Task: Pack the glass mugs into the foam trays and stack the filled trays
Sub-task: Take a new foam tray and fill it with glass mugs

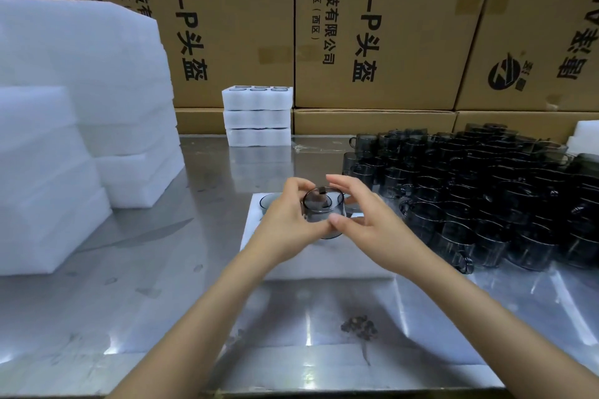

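Cardboard boxes back a steel table (pixel 146 269) where both hands, left hand (pixel 288 220) and right hand (pixel 363 214), grip a glass mug (pixel 322 207) over a foam tray (pixel 324 264), likely next seating it in a pocket.

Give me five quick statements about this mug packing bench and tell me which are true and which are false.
1. Both hands are on one smoky grey glass mug above the white foam tray on the steel table. True: the left hand and right hand meet around it.
2. The unpacked dark glass mugs sit to the person's left. False: they crowd the right side.
3. Three filled white foam trays are stacked at the back, by the brown cardboard boxes. True.
4. The large stack of white foam blocks stands on the right. False: it stands on the left.
5. The tray under the hands holds no mugs. False: a mug sits in its far left pocket.
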Motion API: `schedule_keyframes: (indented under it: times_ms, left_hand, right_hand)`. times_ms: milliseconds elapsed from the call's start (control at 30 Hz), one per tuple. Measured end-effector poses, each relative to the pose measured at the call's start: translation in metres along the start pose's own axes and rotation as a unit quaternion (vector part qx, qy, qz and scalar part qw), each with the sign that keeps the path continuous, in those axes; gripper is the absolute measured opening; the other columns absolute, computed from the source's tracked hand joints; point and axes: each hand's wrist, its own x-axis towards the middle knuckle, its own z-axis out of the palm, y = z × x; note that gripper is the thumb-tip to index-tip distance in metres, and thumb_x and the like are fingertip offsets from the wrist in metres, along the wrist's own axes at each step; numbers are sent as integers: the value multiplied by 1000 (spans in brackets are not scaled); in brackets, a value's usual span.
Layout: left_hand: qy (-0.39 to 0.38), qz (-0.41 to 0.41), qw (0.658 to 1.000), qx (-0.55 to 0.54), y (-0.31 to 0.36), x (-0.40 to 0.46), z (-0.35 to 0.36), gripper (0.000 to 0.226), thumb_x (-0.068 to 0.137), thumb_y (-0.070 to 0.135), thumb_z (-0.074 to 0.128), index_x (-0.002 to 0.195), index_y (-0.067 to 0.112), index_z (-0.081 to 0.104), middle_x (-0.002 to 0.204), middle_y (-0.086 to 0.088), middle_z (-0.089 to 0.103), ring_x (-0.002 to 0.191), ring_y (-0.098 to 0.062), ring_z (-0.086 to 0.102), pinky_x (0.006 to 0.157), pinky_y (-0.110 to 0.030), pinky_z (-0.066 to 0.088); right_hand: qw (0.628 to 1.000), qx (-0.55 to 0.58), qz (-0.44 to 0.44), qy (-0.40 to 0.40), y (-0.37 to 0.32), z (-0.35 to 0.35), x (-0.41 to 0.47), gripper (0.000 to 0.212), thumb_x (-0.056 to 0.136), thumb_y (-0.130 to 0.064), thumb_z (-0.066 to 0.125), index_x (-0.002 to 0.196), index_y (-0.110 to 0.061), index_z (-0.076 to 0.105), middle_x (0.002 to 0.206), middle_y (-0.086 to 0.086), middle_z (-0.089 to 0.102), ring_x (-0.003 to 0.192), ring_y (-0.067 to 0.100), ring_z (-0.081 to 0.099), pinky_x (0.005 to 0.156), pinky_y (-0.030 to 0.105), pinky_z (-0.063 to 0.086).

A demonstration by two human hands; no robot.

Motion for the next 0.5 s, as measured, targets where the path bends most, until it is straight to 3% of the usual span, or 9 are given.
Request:
schedule_keyframes:
  times_ms: [133, 233, 300, 500]
  left_hand:
    - [-68, 22, 997, -8, -2, 2, -15, 57, 71, 22, 82, 117, 24, 48, 123, 5, 59, 105, -10, 63, 97, -34, 49]
    - [-90, 34, 995, 2, -2, 2, -21, 61, 65, 26, 83, 117, 29, 51, 122, 6, 60, 111, -10, 60, 99, -36, 48]
    - [-112, 37, 993, -5, -2, 2, -23, 61, 67, 18, 84, 117, 27, 51, 121, 5, 61, 114, -6, 58, 101, -36, 46]
    - [-143, 34, 989, 31, -4, 3, -24, 58, 73, 20, 81, 118, 29, 46, 124, 9, 58, 116, 4, 53, 99, -20, 44]
  right_hand:
    - [999, 33, 12, 8, 2, -1, 4, 50, 87, -16, 65, 131, -31, 46, 123, -10, 48, 103, -5, 46, 80, 11, 46]
    - [998, 65, 17, 12, 5, 1, 2, 49, 83, -16, 70, 124, -32, 49, 116, -13, 47, 102, -7, 48, 83, 14, 48]
    - [997, 74, 14, 7, 6, 2, 0, 47, 81, -17, 73, 116, -38, 50, 111, -15, 46, 101, -5, 49, 85, 18, 50]
    - [998, 61, 13, 6, 8, 2, 0, 47, 78, -21, 75, 104, -51, 50, 110, -13, 48, 104, 2, 51, 93, 34, 49]
